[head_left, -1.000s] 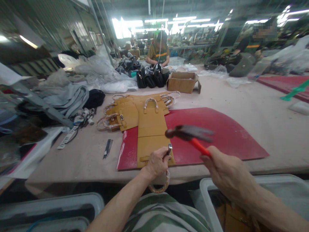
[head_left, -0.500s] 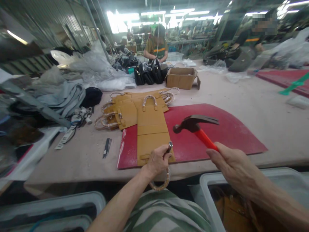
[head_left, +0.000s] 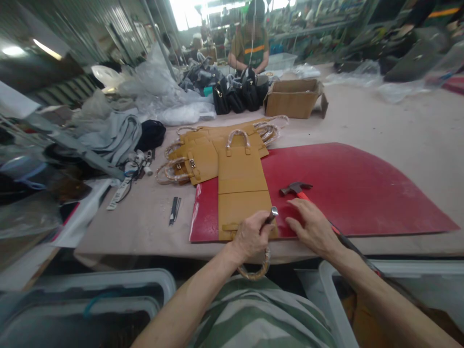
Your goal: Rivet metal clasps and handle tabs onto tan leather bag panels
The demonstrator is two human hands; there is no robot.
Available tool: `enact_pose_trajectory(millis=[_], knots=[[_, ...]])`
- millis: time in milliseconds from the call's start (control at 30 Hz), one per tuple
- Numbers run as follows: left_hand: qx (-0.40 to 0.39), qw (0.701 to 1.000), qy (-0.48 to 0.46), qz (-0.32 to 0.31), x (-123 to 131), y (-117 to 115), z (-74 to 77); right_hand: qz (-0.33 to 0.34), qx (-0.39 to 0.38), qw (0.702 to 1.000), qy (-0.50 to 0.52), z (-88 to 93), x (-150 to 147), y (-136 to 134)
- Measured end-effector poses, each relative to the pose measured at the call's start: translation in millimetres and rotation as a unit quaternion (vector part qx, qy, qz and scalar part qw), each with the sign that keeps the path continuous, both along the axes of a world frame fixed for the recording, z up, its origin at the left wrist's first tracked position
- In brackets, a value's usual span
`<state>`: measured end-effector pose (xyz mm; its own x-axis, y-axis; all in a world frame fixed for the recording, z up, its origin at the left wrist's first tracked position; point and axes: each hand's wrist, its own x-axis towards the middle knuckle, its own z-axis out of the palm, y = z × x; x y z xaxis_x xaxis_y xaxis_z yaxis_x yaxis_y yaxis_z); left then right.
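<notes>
My left hand is closed around a short metal punch whose shiny end sticks up above the fist. Under that hand lies a tan leather bag panel, with one wrapped handle at its far end and another wrapped handle hanging past the table edge. To the right of the punch is my right hand, its fingers apart and holding nothing. The claw hammer lies on the red mat, its orange and black handle partly hidden behind this hand.
More tan bag panels are piled at the mat's far left. A dark cutter and tweezers lie to the left. Farther back are black bags, a cardboard box and a co-worker. Plastic bins stand below the table edge.
My right hand has lowered the hammer onto the red mat and let go of it. The left hand still grips the punch over the panel. The view has tilted down.
</notes>
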<state>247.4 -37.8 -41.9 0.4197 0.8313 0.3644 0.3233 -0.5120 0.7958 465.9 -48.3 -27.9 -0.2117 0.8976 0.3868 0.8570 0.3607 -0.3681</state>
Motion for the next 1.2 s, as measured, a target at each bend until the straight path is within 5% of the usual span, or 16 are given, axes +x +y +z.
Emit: enact_pose_trajectory(millis=[100,200,300,367,433,567,633,733,833,933,1067,1133,1200], knots=[[-0.08,0.995,-0.056,0.012,4,5,0.9,0.114,-0.015,0.993,0.021,-19.0,-26,-8],[-0.216,0.946,-0.225,0.088,-4,21,9.9,0.112,-0.02,0.993,-0.006,-29.0,-36,-14],[-0.26,0.9,-0.305,0.172,-45,42,27.5,0.115,-0.038,0.992,-0.018,-26.0,-33,-13],[-0.217,0.923,-0.202,0.245,-92,52,39.8,0.118,-0.046,0.992,-0.017,-20.7,-32,-11],[-0.166,0.926,0.01,0.339,-146,56,48.5,0.11,-0.044,0.993,-0.014,-16.5,-36,-9],[-0.155,0.778,0.4,0.46,-241,50,48.2,0.1,-0.033,0.994,-0.011,-13.8,-45,-6],[-0.196,0.722,0.476,0.463,-270,44,40.8,0.108,-0.033,0.993,-0.019,-12.4,-47,-3],[-0.235,0.684,0.519,0.455,-289,36,29.6,0.126,-0.038,0.989,-0.069,-6.5,-47,2],[-0.209,0.691,0.525,0.45,-279,32,27.5,0.169,-0.037,0.975,-0.14,1.5,-46,5],[-0.096,0.759,0.488,0.421,-240,24,32.0,0.205,-0.012,0.959,-0.198,5.4,-46,3],[0.053,0.913,0.365,0.175,-159,4,31.7,0.225,0.03,0.936,-0.268,5.9,-49,1],[0.1,0.924,0.364,0.06,-123,-5,29.3,0.228,0.041,0.926,-0.299,6.6,-52,0],[0.137,0.902,0.41,0.014,-98,-10,29.1,0.23,0.042,0.918,-0.319,7.5,-56,0]])
